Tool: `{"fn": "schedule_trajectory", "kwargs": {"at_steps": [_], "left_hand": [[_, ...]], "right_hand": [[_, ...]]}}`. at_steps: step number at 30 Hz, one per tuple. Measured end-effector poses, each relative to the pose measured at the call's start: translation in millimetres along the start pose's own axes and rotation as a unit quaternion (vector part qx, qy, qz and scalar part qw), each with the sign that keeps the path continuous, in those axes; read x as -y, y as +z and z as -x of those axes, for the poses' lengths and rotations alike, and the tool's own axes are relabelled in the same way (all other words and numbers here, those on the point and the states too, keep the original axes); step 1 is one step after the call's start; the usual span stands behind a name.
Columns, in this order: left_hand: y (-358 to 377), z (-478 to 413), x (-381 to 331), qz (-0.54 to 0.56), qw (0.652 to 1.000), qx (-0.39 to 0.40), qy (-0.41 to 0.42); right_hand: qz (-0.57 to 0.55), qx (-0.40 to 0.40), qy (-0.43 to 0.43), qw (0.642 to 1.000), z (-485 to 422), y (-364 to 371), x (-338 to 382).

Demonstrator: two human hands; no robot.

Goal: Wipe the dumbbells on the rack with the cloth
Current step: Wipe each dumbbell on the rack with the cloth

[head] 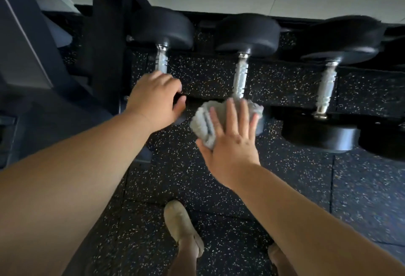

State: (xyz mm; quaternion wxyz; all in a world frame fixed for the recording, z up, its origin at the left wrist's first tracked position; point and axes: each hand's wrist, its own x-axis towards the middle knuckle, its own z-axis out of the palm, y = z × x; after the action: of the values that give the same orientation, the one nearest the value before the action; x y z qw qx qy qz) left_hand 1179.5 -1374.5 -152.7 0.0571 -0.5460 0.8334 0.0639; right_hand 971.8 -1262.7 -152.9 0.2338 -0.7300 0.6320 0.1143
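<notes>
Head view: right hand flat on cloth.

No readable text, label, number or sign shows anywhere.

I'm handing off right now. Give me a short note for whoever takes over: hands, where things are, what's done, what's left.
Left hand: fingers curled over the near head of the left dumbbell, steadying it.
Right hand: fingers straight, pressing the grey cloth onto the near head of the middle dumbbell.
Right dumbbell sits untouched on the rack.
Done: cannot tell which dumbbells are already wiped.
Left: finish the middle one, then likely the right one; check the left.
</notes>
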Motion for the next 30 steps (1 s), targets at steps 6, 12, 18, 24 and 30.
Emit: {"fn": "schedule_trajectory", "kwargs": {"at_steps": [6, 12, 18, 24, 30], "left_hand": [[26.4, -8.3, -12.5, -0.031, 0.999, 0.025, 0.024], [36.2, -6.2, -12.1, -0.073, 0.997, 0.003, 0.031], [36.8, -5.7, -15.2, -0.049, 0.999, -0.006, 0.019], [35.6, -5.2, -16.7, -0.059, 0.998, 0.011, 0.011], [37.7, -5.8, -16.7, -0.085, 0.996, 0.008, 0.01]], "right_hand": [[0.032, -0.07, -0.014, 0.997, -13.1, 2.6, -14.9], [-0.142, -0.183, 0.081, 0.969, -2.8, 24.6, -57.4], [-0.041, -0.223, 0.042, 0.973, -50.7, 9.3, -14.6], [0.01, -0.158, -0.031, 0.987, -47.7, 2.1, -37.3], [-0.321, -0.192, 0.101, 0.922, -21.8, 18.9, -89.2]]}}
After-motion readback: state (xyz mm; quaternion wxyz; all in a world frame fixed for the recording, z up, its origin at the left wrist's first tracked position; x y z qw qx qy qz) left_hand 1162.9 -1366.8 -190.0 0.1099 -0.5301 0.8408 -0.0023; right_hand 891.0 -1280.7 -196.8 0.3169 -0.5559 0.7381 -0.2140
